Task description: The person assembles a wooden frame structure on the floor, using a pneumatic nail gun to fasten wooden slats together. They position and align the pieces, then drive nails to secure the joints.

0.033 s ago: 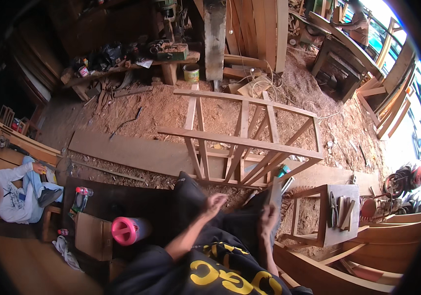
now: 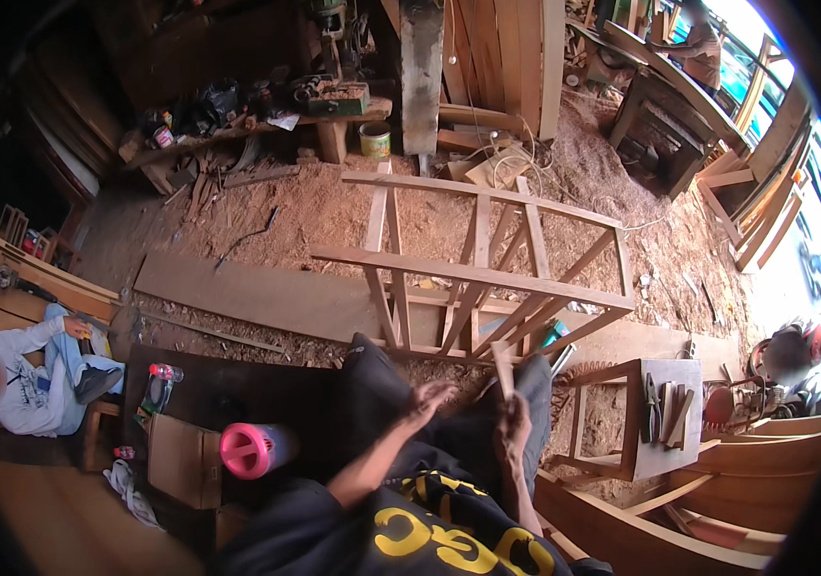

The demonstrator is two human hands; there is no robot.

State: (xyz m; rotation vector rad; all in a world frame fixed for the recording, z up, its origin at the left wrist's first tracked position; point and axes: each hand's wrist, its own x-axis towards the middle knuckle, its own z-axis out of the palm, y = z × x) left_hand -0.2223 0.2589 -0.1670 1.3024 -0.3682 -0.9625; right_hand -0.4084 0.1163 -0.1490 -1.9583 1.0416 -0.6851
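Right hand (image 2: 514,422) grips wood strip (image 2: 503,370); left hand (image 2: 429,396) apparently free beside.

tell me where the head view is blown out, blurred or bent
Head view: the windows at upper right are blown out white; the left hand is motion-blurred, while the right hand gripping a wooden strip is sharper; the wooden frame rails bow with fisheye distortion; the rim is black.

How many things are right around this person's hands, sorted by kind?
Bare hands: 2, the left hand open, the right hand closed on a wooden strip
Wooden strip: 1
Wooden lattice frame lying on the sawdust: 1
Small wooden stool with hand tools on it: 1
Pink round fan: 1
Total: 6
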